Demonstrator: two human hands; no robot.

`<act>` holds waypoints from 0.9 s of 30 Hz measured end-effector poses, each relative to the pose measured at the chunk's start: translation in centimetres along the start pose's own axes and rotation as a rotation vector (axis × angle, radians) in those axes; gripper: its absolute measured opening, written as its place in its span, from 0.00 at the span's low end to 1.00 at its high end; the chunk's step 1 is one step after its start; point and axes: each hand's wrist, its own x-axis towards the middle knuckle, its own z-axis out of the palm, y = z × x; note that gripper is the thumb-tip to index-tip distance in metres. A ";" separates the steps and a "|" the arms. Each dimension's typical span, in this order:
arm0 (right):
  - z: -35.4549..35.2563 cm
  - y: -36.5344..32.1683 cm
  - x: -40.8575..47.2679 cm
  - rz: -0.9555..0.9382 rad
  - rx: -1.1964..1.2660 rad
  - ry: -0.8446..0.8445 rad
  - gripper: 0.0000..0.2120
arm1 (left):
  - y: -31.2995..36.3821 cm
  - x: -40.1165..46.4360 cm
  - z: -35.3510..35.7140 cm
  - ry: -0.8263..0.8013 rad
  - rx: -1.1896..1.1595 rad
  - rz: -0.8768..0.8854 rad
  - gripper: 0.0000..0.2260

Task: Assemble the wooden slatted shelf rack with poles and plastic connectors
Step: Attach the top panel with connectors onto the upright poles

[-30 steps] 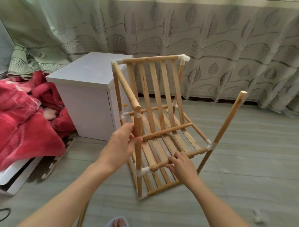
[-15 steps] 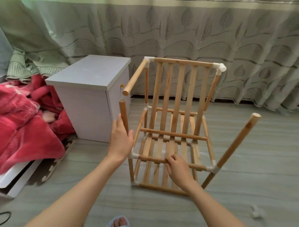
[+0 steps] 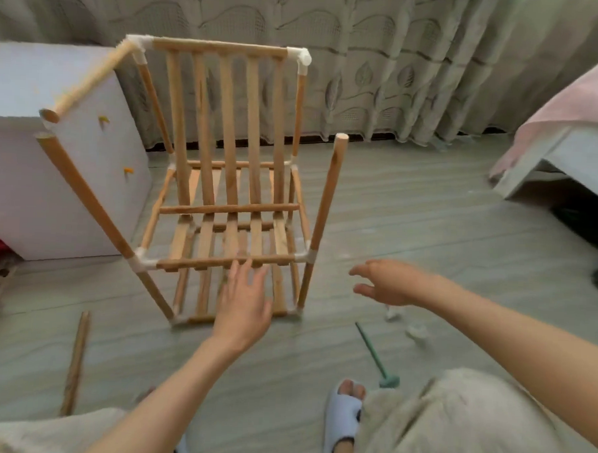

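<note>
Spare poles point(image 3: 76, 360) on floor, left. Shelf rack point(image 3: 224, 188) mid-floor beside white cabinet point(image 3: 53, 167), partly built; front pole tops bare. Left hand point(image 3: 244, 301) fingers straight, touching front rail. Right hand point(image 3: 386, 281) released, empty, above loose connectors point(image 3: 414, 330).

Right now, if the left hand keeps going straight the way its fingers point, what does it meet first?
The left hand is open, fingers pointing up and away at the rack. First in line is the front rail of the middle slatted shelf; the fingertips look at or nearly on it, though depth is unclear.
</note>
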 end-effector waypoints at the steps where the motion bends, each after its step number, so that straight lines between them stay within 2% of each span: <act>1: 1.5 1.9 -0.3 0.046 0.053 0.002 0.22 | 0.5 0.0 1.8 -0.071 0.045 0.042 0.26; 5: 8.9 8.2 -0.7 0.259 0.276 -0.007 0.22 | 1.4 -0.3 9.1 -0.330 0.142 0.096 0.26; 11: 17.9 13.4 1.5 0.470 0.432 -0.039 0.22 | -1.9 -0.5 17.2 -0.699 0.334 -0.051 0.28; 15: 22.0 16.2 6.2 0.537 0.424 0.014 0.24 | -4.6 2.4 21.2 -0.808 0.388 -0.134 0.29; 20: 23.9 18.3 11.0 0.567 0.451 0.019 0.28 | -6.1 5.1 23.9 -0.868 0.428 -0.041 0.29; 24: 25.5 17.9 12.3 0.574 0.449 -0.015 0.19 | -6.7 5.5 24.2 -1.013 0.476 -0.033 0.29; 27: 26.2 16.1 11.9 0.593 0.434 0.007 0.13 | -5.8 6.5 23.9 -1.084 0.421 -0.080 0.28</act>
